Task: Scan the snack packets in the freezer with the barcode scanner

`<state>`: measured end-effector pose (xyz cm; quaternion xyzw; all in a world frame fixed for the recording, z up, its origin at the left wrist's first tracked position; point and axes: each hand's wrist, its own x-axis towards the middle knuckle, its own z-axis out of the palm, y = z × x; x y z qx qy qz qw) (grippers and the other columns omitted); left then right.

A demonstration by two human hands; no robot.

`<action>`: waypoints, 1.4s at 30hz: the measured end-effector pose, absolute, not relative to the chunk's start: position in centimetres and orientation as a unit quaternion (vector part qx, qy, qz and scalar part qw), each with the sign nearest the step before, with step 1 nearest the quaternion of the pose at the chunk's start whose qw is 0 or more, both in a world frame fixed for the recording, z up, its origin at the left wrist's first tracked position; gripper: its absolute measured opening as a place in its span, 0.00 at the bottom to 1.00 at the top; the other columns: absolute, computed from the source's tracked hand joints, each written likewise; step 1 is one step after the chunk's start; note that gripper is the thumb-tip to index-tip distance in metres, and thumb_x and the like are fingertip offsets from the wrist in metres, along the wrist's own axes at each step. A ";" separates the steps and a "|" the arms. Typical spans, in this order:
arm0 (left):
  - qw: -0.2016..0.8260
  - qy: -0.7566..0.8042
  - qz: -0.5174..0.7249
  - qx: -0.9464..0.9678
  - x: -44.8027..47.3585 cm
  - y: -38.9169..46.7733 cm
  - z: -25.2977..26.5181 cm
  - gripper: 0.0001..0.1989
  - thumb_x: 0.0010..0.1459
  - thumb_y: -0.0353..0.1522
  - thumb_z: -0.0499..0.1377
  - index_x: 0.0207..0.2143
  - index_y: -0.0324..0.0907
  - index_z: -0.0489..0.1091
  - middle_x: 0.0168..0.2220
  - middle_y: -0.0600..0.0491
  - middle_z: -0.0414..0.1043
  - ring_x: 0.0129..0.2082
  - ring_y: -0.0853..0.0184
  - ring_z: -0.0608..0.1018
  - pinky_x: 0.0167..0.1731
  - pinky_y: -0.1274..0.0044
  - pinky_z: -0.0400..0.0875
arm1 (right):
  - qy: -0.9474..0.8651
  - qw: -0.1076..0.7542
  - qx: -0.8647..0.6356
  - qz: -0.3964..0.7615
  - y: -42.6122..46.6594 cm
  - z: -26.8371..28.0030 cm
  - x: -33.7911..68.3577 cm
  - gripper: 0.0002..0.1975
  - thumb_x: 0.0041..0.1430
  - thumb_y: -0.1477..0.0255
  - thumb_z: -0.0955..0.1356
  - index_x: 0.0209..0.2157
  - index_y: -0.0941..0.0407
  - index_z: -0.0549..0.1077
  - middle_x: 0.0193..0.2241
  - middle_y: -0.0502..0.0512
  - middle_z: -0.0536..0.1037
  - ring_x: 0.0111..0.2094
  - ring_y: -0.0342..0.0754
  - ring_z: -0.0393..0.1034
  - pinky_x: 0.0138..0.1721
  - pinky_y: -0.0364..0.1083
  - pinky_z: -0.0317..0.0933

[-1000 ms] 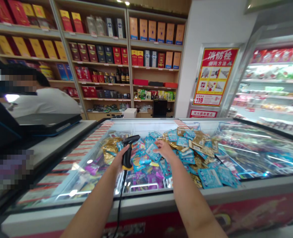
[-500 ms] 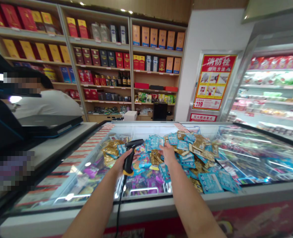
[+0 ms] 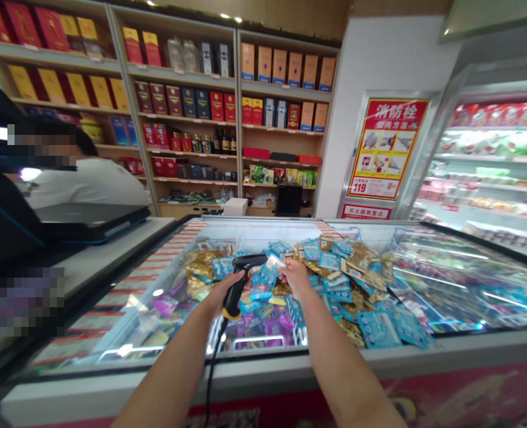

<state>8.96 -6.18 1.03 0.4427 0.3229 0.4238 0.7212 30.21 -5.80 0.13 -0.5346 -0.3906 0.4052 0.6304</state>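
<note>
My left hand (image 3: 222, 292) is closed around the handle of a black barcode scanner (image 3: 250, 260) with yellow trim, its cord hanging down over the freezer's front edge. Just right of the scanner head, my right hand (image 3: 295, 276) pinches a blue packet (image 3: 270, 268) by its right edge. A bright glare falls on the packet's upper part, close to the scanner's nose. Below and around both hands lie many blue, gold and purple packets (image 3: 335, 285), heaped in and on the chest freezer (image 3: 165, 380).
A person in a white shirt (image 3: 94, 184) is at the left behind a counter with a dark flat device (image 3: 94, 220). Shelves of boxed goods (image 3: 183, 107) line the back wall. A red fire-hydrant sign (image 3: 386, 145) hangs right of them, and a lit display fridge (image 3: 495, 160) stands far right.
My right hand has moved slightly left with the blue packet, which now tilts near the scanner head. The scanner has shifted a little right and down.
</note>
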 end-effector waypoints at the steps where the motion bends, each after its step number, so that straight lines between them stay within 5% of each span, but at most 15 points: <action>1: 0.721 0.322 0.422 0.445 9.0 -6.2 1.0 0.12 0.50 0.38 0.63 0.30 0.36 0.75 0.27 0.49 0.77 0.29 0.67 0.78 0.41 0.76 0.72 | -0.394 0.626 -0.539 0.403 -5.8 0.2 30.2 0.14 0.39 0.75 0.67 0.32 0.61 0.73 0.10 0.43 0.67 0.14 0.42 0.62 0.16 0.39 0.54; 27: 0.718 0.336 0.423 0.440 8.9 -6.7 1.6 0.14 0.51 0.40 0.61 0.31 0.37 0.74 0.29 0.46 0.77 0.33 0.61 0.79 0.42 0.71 0.72 | -0.406 0.648 -0.546 0.343 -5.3 -0.7 30.7 0.20 0.41 0.68 0.68 0.38 0.62 0.73 0.11 0.42 0.65 0.12 0.42 0.60 0.15 0.40 0.51; 35: 0.745 0.301 0.411 0.431 9.0 -6.9 1.8 0.18 0.51 0.41 0.60 0.40 0.37 0.73 0.40 0.43 0.77 0.42 0.55 0.78 0.44 0.68 0.72 | -0.524 0.551 -0.480 0.437 -5.9 -1.1 28.3 0.15 0.43 0.71 0.70 0.37 0.56 0.74 0.19 0.49 0.74 0.20 0.46 0.69 0.22 0.44 0.63; 38: 0.758 0.281 0.413 0.419 9.1 -6.9 1.8 0.19 0.51 0.40 0.61 0.42 0.38 0.72 0.43 0.42 0.76 0.45 0.54 0.77 0.46 0.67 0.71 | -0.578 0.525 -0.536 0.321 -5.9 -1.0 28.5 0.11 0.51 0.67 0.67 0.35 0.55 0.76 0.22 0.52 0.75 0.23 0.48 0.70 0.29 0.48 0.66; 42: 0.739 0.314 0.451 0.390 9.2 -6.4 1.4 0.17 0.51 0.38 0.61 0.41 0.37 0.72 0.41 0.43 0.77 0.45 0.57 0.77 0.46 0.70 0.71 | -0.642 0.473 -0.595 0.099 -5.7 -0.3 29.4 0.16 0.59 0.72 0.60 0.44 0.55 0.74 0.40 0.57 0.77 0.44 0.49 0.69 0.49 0.49 0.59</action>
